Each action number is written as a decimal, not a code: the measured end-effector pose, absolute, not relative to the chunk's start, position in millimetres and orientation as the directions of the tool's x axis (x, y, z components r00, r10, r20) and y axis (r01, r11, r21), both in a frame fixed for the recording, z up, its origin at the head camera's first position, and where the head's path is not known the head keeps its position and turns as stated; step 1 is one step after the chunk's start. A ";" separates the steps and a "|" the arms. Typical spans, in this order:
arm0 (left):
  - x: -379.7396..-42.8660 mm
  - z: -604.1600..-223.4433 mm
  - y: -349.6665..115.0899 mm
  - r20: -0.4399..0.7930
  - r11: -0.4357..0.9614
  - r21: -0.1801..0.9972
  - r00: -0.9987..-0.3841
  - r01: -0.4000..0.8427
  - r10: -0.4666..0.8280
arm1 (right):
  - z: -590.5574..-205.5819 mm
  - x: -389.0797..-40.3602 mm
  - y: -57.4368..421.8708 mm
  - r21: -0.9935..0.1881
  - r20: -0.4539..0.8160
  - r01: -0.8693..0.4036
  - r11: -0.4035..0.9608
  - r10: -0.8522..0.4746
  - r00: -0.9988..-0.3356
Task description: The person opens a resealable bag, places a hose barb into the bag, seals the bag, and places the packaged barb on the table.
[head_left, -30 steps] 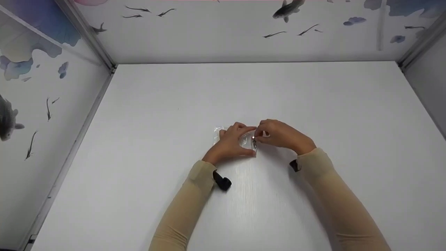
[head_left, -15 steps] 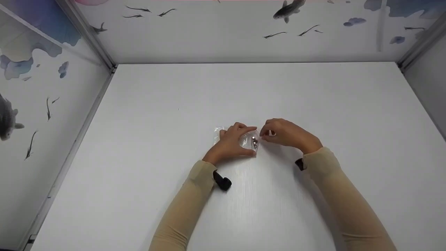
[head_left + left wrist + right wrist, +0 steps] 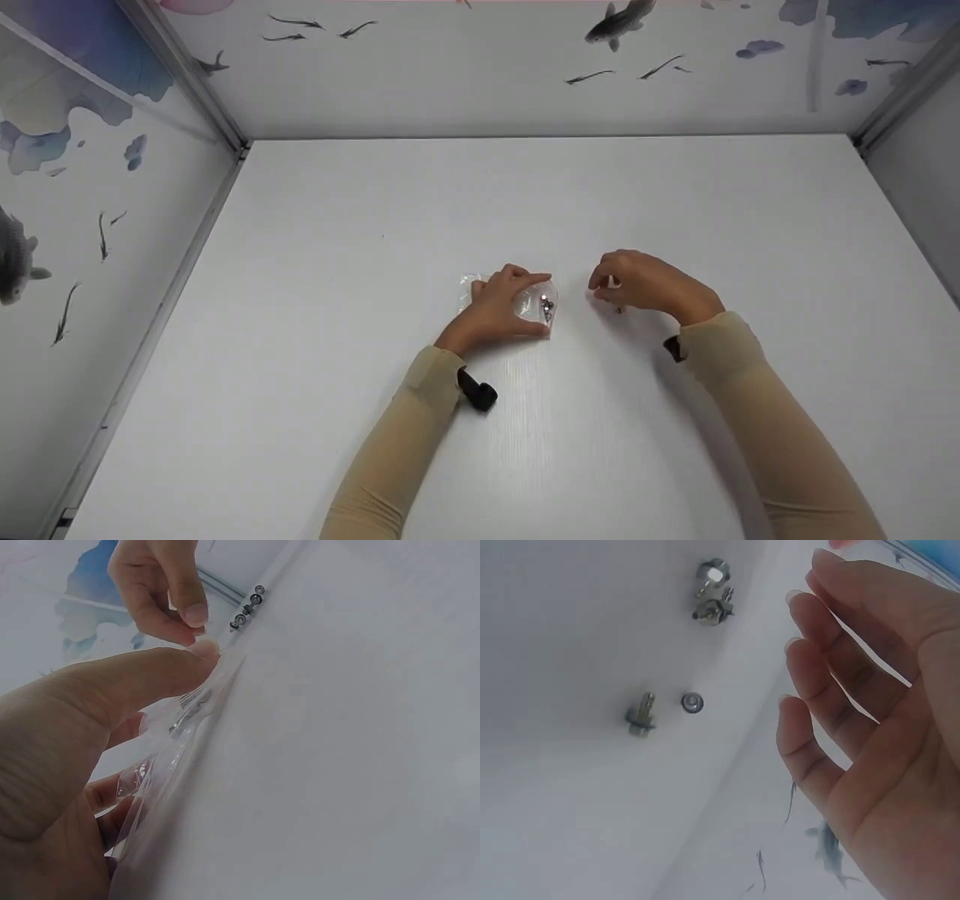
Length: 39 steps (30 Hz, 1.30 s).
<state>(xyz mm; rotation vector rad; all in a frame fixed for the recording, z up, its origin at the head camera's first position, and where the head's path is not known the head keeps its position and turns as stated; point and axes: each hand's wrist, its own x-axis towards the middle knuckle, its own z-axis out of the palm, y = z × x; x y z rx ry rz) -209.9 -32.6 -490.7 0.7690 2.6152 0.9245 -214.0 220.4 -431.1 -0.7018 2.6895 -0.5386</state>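
Note:
My left hand (image 3: 495, 304) holds a clear plastic bag (image 3: 180, 742) flat on the table, thumb and forefinger spread to either side of its right end. Inside that end show small shiny metal pieces (image 3: 547, 307). My right hand (image 3: 645, 285) hovers a little right of the bag, thumb near the forefinger and the other fingers loosely curved. Nothing shows in its grasp in the right wrist view. Below it on the table lie several screw-like metal fittings (image 3: 641, 716), some close together (image 3: 712, 611). In the left wrist view, loose fittings (image 3: 247, 609) lie in a row beyond the bag.
The white table (image 3: 375, 375) runs to a back wall (image 3: 450, 75) and a left wall (image 3: 67, 225), both printed with fish and plants. A grey wall (image 3: 922, 150) stands at the right. Black wrist straps (image 3: 478, 391) sit at both cuffs.
My right hand has drawn away from the bag's end to the right, uncovering the metal pieces in the bag and a fitting on the table. The left hand stays put.

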 end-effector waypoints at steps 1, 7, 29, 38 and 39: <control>-209.9 -490.8 -32.3 -0.069 0.657 0.643 -0.825 0.392 0.560 | -430.9 -213.8 222.3 -0.424 -0.204 -0.395 0.815 -0.511 -0.835; -210.6 -491.9 -32.0 -0.076 0.661 0.642 -0.826 0.388 0.558 | -432.8 -213.2 232.2 -0.394 -0.203 -0.405 0.825 -0.508 -0.837; -210.3 -492.8 -32.3 -0.076 0.651 0.654 -0.823 0.385 0.563 | -440.4 -211.1 243.7 -0.364 -0.231 -0.387 0.847 -0.485 -0.843; -209.8 -491.1 -32.2 -0.084 0.659 0.646 -0.823 0.385 0.562 | -441.6 -210.7 239.1 -0.331 -0.218 -0.393 0.858 -0.475 -0.853; -209.8 -491.2 -32.3 -0.084 0.659 0.646 -0.823 0.385 0.562 | -441.4 -210.7 238.3 -0.333 -0.217 -0.393 0.857 -0.475 -0.853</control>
